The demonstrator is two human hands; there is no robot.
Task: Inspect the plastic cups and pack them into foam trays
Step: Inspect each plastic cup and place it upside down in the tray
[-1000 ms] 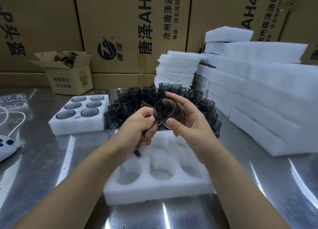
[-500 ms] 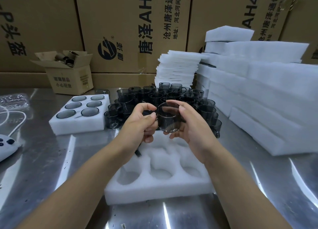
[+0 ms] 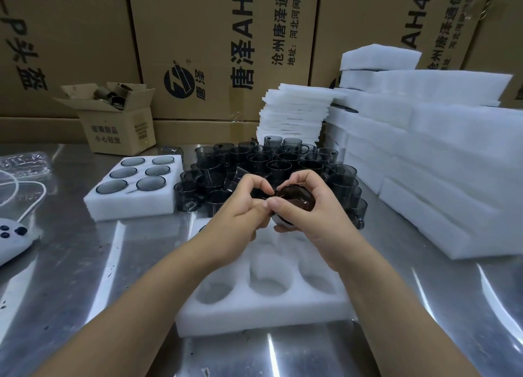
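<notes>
A dark smoky plastic cup (image 3: 297,198) is held between both hands above the far end of a white foam tray (image 3: 263,314) whose round pockets near me stand empty. My right hand (image 3: 308,215) grips the cup's body, with its round end turned up toward me. My left hand (image 3: 240,207) pinches the cup at its left side. Behind the hands stands a crowd of several dark cups (image 3: 254,164) on the steel table. A second foam tray (image 3: 135,187) at the left holds several cups in its pockets.
Stacks of white foam sheets (image 3: 297,113) and thick foam blocks (image 3: 438,156) fill the right and back. A small open carton (image 3: 119,122) stands at back left before big cardboard boxes. A white device with a cable (image 3: 14,235) and clear plastic packaging (image 3: 22,164) lie at the left edge.
Both hands have lowered the cup toward the near tray and turned it, so its round end now faces up instead of its side.
</notes>
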